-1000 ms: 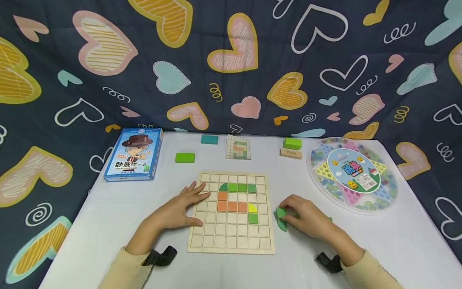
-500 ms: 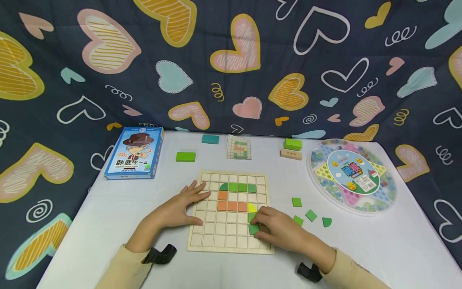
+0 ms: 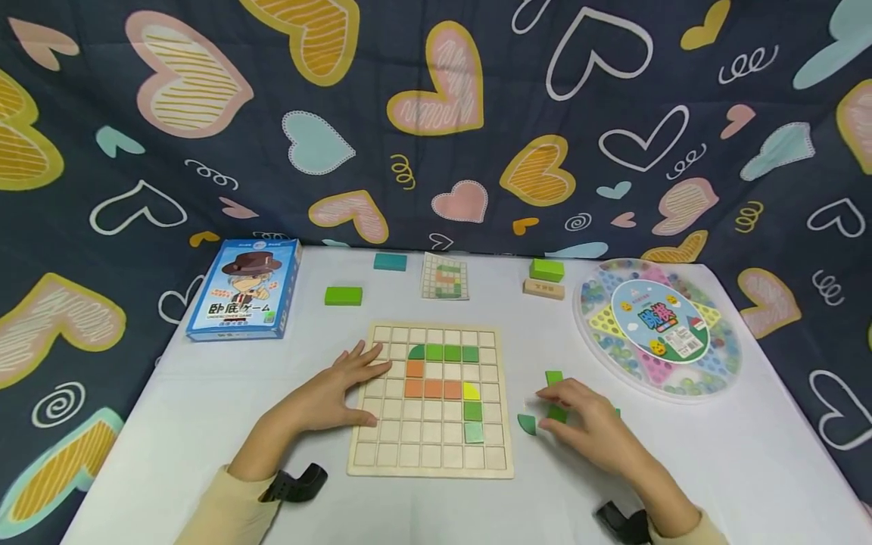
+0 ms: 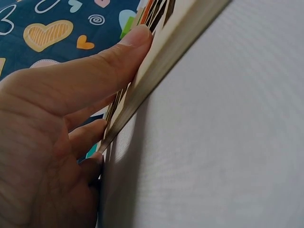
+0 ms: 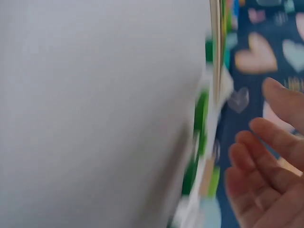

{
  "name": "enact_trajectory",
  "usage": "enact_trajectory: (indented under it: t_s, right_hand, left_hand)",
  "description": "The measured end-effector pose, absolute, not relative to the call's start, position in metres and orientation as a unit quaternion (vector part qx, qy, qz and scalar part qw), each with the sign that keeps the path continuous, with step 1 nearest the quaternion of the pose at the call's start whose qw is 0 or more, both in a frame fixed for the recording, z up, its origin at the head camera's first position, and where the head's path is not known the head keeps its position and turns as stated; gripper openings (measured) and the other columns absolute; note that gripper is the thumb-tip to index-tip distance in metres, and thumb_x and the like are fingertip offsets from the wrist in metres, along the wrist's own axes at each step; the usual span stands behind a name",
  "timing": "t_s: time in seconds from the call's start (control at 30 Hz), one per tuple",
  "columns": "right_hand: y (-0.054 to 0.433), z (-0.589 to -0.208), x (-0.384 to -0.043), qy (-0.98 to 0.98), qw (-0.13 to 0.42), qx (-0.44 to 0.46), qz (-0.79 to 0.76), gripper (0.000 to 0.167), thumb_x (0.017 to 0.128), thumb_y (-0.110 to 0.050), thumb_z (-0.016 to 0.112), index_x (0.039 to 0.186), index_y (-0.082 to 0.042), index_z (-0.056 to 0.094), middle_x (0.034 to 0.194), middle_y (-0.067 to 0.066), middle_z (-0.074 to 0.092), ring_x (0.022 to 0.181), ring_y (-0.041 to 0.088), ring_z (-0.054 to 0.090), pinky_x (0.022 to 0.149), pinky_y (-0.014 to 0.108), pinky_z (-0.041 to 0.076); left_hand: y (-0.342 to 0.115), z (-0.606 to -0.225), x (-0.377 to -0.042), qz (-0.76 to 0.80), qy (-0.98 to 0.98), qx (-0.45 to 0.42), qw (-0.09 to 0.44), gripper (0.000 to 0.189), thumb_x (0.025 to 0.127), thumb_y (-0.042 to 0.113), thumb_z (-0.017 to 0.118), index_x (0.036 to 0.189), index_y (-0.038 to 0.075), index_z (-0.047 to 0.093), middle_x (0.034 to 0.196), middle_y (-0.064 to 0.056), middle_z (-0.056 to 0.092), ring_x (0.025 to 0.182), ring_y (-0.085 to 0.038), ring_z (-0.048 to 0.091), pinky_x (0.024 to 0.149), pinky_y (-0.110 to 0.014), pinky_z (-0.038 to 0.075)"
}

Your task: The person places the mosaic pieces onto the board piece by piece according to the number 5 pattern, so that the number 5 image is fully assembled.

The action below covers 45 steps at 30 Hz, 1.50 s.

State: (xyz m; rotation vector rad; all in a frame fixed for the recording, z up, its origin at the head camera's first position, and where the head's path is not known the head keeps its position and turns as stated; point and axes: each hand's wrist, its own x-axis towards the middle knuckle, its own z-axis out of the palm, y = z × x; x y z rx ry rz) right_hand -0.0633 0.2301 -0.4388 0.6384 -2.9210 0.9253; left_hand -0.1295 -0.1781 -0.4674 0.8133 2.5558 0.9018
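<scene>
Left hand (image 3: 325,395): spread, thumb and fingertips on left edge of gridded wooden board (image 3: 412,456). Set in its cells: green tiles (image 3: 453,353), orange tiles (image 3: 432,388), yellow tile (image 3: 471,391). Right of board: right hand (image 3: 589,425), thumb apart from loosely bent fingers, near loose green squares (image 3: 557,414) and green quarter-round (image 3: 527,424); contact hard to tell, wrist view blurred.
</scene>
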Motion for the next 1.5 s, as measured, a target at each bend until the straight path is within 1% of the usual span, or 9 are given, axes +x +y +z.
enact_trajectory:
  t_s: [0.1, 0.23, 0.43, 0.57, 0.77, 0.83, 1.1, 1.37, 1.5]
  right_hand:
    - [0.263, -0.438, -0.057, -0.952, 0.018, 0.137, 0.272, 0.037, 0.079, -0.021, 0.077, 0.113, -0.014, 0.066, 0.108, -0.005, 0.064, 0.090, 0.015, 0.062, 0.075, 0.032, 0.053]
    - [0.293, -0.435, -0.051, -0.969, -0.013, 0.079, 0.232, 0.036, 0.078, -0.014, 0.077, 0.112, -0.012, 0.066, 0.109, 0.002, 0.064, 0.089, 0.019, 0.062, 0.073, 0.034, 0.053]
    - [0.309, -0.441, -0.051, -0.976, -0.040, 0.072, 0.204, 0.028, 0.075, -0.005, 0.075, 0.102, -0.009, 0.067, 0.097, 0.001, 0.060, 0.078, 0.012, 0.054, 0.063, 0.024, 0.046]
    - [0.308, -0.443, -0.051, -0.974, -0.026, 0.075, 0.213, 0.027, 0.074, -0.007, 0.077, 0.098, -0.010, 0.067, 0.093, -0.002, 0.061, 0.082, 0.013, 0.059, 0.063, 0.022, 0.048]
    - [0.272, -0.435, -0.048, -0.949, 0.029, 0.171, 0.264, 0.032, 0.072, -0.007, 0.079, 0.100, -0.014, 0.066, 0.094, -0.010, 0.062, 0.080, 0.001, 0.056, 0.063, 0.021, 0.049]
    - [0.251, -0.432, -0.048, -0.935, 0.013, 0.211, 0.286, 0.032, 0.073, -0.009, 0.079, 0.101, -0.015, 0.065, 0.096, -0.012, 0.062, 0.080, 0.000, 0.055, 0.065, 0.021, 0.050]
    - [0.181, -0.437, -0.057, -0.901, -0.135, 0.293, 0.289, 0.025, 0.083, -0.021, 0.072, 0.106, -0.018, 0.064, 0.104, -0.012, 0.060, 0.087, 0.001, 0.053, 0.075, 0.021, 0.050]
    - [0.161, -0.442, -0.059, -0.891, -0.139, 0.320, 0.290, 0.023, 0.082, -0.015, 0.073, 0.104, -0.014, 0.065, 0.095, -0.010, 0.057, 0.078, 0.002, 0.050, 0.067, 0.016, 0.046]
    - [0.153, -0.442, -0.058, -0.892, -0.126, 0.331, 0.281, 0.023, 0.080, -0.014, 0.074, 0.102, -0.015, 0.066, 0.097, -0.010, 0.058, 0.080, 0.001, 0.049, 0.070, 0.016, 0.047]
  left_hand:
    - [-0.179, -0.468, -0.129, 0.311, 0.894, 0.283, 0.152, 0.087, 0.069, 0.045, 0.079, 0.144, 0.019, 0.043, 0.158, -0.005, 0.020, 0.146, -0.034, 0.007, 0.117, -0.055, 0.010]
    - [-0.178, -0.468, -0.130, 0.309, 0.895, 0.283, 0.152, 0.086, 0.069, 0.045, 0.079, 0.144, 0.020, 0.043, 0.158, -0.004, 0.020, 0.147, -0.033, 0.007, 0.117, -0.055, 0.010]
    - [-0.178, -0.468, -0.129, 0.308, 0.895, 0.283, 0.152, 0.086, 0.070, 0.044, 0.079, 0.144, 0.019, 0.043, 0.158, -0.005, 0.020, 0.147, -0.033, 0.007, 0.117, -0.054, 0.010]
    - [-0.178, -0.467, -0.129, 0.312, 0.893, 0.288, 0.148, 0.086, 0.070, 0.043, 0.079, 0.143, 0.017, 0.044, 0.157, -0.008, 0.021, 0.146, -0.035, 0.008, 0.116, -0.056, 0.010]
    - [-0.178, -0.467, -0.130, 0.311, 0.892, 0.289, 0.153, 0.086, 0.070, 0.042, 0.080, 0.143, 0.016, 0.044, 0.158, -0.008, 0.021, 0.146, -0.035, 0.008, 0.116, -0.056, 0.010]
    - [-0.177, -0.467, -0.129, 0.309, 0.893, 0.286, 0.157, 0.086, 0.070, 0.042, 0.080, 0.144, 0.017, 0.043, 0.158, -0.007, 0.020, 0.147, -0.033, 0.007, 0.117, -0.055, 0.010]
    - [-0.177, -0.468, -0.127, 0.313, 0.892, 0.282, 0.163, 0.085, 0.071, 0.039, 0.080, 0.144, 0.017, 0.043, 0.158, -0.005, 0.019, 0.147, -0.032, 0.006, 0.117, -0.055, 0.009]
    - [-0.177, -0.467, -0.127, 0.308, 0.895, 0.278, 0.166, 0.085, 0.071, 0.040, 0.080, 0.144, 0.019, 0.042, 0.159, -0.003, 0.018, 0.147, -0.031, 0.005, 0.118, -0.053, 0.009]
    - [-0.177, -0.465, -0.127, 0.306, 0.897, 0.274, 0.164, 0.084, 0.071, 0.040, 0.080, 0.144, 0.020, 0.042, 0.159, -0.002, 0.018, 0.147, -0.030, 0.005, 0.118, -0.053, 0.009]
